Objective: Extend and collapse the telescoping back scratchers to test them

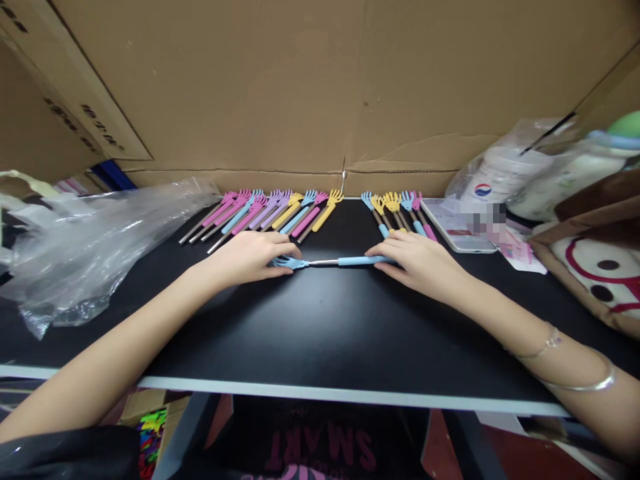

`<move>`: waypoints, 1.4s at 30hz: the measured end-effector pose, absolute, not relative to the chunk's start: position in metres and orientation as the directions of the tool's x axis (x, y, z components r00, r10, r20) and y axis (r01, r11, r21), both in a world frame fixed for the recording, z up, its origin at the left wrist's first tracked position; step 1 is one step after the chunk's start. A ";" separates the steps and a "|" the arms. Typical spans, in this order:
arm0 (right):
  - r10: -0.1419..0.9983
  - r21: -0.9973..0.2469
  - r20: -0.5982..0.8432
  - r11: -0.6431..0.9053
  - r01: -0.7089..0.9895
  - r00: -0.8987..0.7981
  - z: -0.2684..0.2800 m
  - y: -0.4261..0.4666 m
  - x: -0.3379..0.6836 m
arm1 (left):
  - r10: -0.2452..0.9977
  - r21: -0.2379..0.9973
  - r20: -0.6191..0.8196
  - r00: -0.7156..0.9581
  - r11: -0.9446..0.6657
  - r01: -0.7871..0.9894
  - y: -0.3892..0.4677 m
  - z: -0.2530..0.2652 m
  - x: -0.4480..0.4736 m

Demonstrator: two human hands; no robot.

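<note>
A light-blue back scratcher [350,261] lies crosswise between my two hands, low over the black table, its thin metal rod showing in the middle. My left hand [255,257] is closed round its claw-shaped head at the left end. At the other end, my right hand [407,261] grips the blue handle. Beyond my left hand several back scratchers [280,210] in pink, blue, purple and yellow lie slanted side by side, heads away from me. Behind my right hand a smaller group of back scratchers [395,208] lies with rods drawn out, partly hidden by my fingers.
A cardboard wall [280,87] closes off the back of the table [320,333]. Clear plastic bags [95,247] lie at left. On the right are a phone [457,230], a bagged cup [505,177], a bottle [565,180] and a brown bag with a cartoon face [605,247].
</note>
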State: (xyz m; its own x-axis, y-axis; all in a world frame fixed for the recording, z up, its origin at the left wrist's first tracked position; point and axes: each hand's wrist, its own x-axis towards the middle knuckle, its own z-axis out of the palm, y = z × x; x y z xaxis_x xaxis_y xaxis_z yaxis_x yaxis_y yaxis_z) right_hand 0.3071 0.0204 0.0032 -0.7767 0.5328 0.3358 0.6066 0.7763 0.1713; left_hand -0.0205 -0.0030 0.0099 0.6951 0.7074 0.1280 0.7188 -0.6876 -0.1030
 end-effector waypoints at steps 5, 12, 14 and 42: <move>0.551 0.131 0.311 0.782 0.609 -0.774 -0.001 0.022 0.308 | 0.716 -0.114 0.118 0.688 -0.679 0.725 -0.004 0.011 -0.019; 0.574 0.094 0.263 0.784 0.613 -0.775 0.000 0.020 0.307 | 0.722 -0.114 0.119 0.682 -0.672 0.732 -0.004 0.010 -0.018; 0.576 0.106 0.254 0.782 0.615 -0.777 0.001 0.020 0.306 | 0.724 -0.116 0.119 0.680 -0.670 0.734 -0.005 0.010 -0.018; 0.557 0.179 0.233 0.781 0.598 -0.797 -0.005 0.020 0.306 | 0.728 -0.161 0.129 0.673 -0.655 0.739 -0.007 0.011 -0.015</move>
